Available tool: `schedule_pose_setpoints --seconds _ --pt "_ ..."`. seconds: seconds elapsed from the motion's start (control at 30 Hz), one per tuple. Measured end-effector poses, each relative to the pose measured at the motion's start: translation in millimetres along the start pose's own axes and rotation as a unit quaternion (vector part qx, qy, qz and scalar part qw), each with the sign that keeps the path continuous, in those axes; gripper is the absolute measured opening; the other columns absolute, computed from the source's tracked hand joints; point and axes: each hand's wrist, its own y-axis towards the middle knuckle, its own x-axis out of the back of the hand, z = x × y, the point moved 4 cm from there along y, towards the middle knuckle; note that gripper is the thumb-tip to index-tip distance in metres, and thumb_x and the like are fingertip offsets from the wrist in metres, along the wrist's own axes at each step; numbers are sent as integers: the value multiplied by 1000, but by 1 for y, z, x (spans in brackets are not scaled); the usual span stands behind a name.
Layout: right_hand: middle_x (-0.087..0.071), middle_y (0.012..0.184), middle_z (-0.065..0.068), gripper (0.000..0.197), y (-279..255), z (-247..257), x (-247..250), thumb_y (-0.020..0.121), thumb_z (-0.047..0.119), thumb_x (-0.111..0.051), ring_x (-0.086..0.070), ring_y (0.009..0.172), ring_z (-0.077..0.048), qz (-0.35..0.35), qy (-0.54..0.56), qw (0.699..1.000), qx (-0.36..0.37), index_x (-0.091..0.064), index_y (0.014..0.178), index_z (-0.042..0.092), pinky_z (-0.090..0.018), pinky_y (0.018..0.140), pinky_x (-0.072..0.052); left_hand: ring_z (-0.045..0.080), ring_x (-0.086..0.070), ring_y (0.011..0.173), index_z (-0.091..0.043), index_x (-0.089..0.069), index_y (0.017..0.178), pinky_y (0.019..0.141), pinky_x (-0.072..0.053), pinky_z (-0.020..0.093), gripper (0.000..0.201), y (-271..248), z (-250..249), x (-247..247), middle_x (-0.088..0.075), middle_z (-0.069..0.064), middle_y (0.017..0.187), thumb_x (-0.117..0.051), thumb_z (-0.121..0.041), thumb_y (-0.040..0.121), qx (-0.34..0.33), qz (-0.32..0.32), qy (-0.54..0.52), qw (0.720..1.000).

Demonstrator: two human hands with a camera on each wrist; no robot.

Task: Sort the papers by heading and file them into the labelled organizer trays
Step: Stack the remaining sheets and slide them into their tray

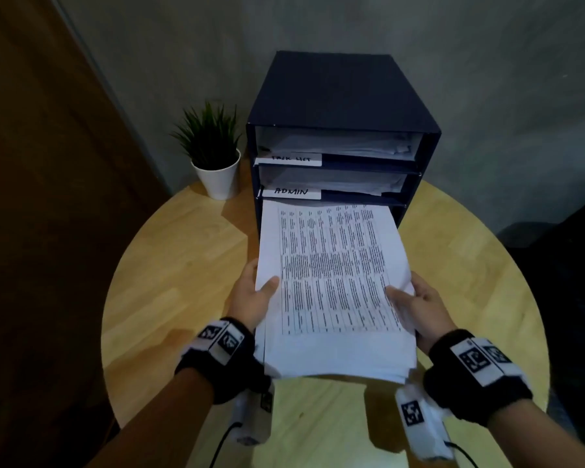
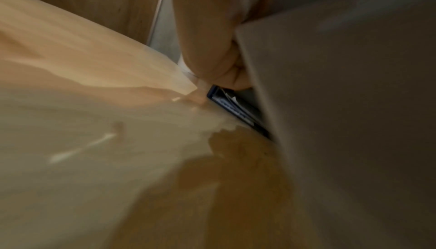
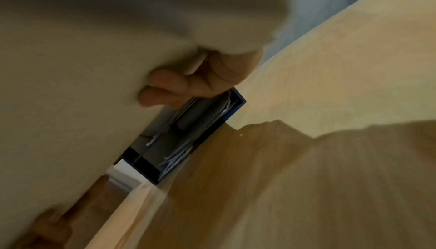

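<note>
A thick stack of printed papers (image 1: 331, 282) with a table of text on top is held level between both hands, its far edge at the mouth of the lowest tray of the dark blue organizer (image 1: 338, 96). My left hand (image 1: 254, 298) grips the stack's left edge, thumb on top. My right hand (image 1: 416, 302) grips the right edge the same way. The two upper trays hold papers and carry white labels, the lower one reading ADMIN (image 1: 291, 191). In the wrist views my fingers (image 3: 165, 88) curl under the stack (image 2: 342, 122), with the organizer (image 3: 212, 128) just beyond.
The organizer stands at the back of a round wooden table (image 1: 183, 265). A small green plant in a white pot (image 1: 217, 170) sits just left of it. A grey wall is behind; a dark wooden panel is on the left.
</note>
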Motion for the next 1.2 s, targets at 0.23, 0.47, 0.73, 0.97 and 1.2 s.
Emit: schedule_pose_setpoints --seconds 0.23,0.47,0.73,0.97,1.2 --pt "-55 126 -34 39 38 15 -6 92 -8 -46 -59 97 -47 -108 19 994 7 -54 127 7 -49 93 -45 26 -54 123 -15 -45 139 110 -38 44 50 26 -15 -8 -53 3 140 -56 -33 93 109 139 40 983" --pt "-61 120 -22 48 23 -22 17 87 -4 -59 -62 103 -39 55 13 995 -84 -48 134 -1 -47 85 -52 15 -73 66 1 -51 127 54 -57 21 46 -5 23 7 -75 8 88 -61 -5 82 212 274 -128 929" --pt "-75 107 0 94 1 -55 30 40 35 -94 -72 96 -20 202 57 977 -45 -53 122 14 -26 70 -59 26 -43 136 -24 -37 144 112 -34 52 81 -3 21 2 -46 -2 146 -75 -43 74 148 145 -100 973" --pt "-77 94 -1 86 1 -49 47 39 23 -93 -75 82 -17 195 89 976 -24 -56 115 9 -24 61 -58 28 -33 129 -16 -51 128 106 -26 34 36 20 -63 -5 -39 9 137 -49 -17 93 -151 -147 296 932" --pt "-77 94 -1 106 16 -53 67 15 39 -96 -75 83 -19 140 105 984 -28 -59 111 15 -25 61 -59 27 -39 130 -15 -46 137 106 -31 37 40 73 -98 -58 -49 7 140 -33 -19 99 -223 43 516 826"
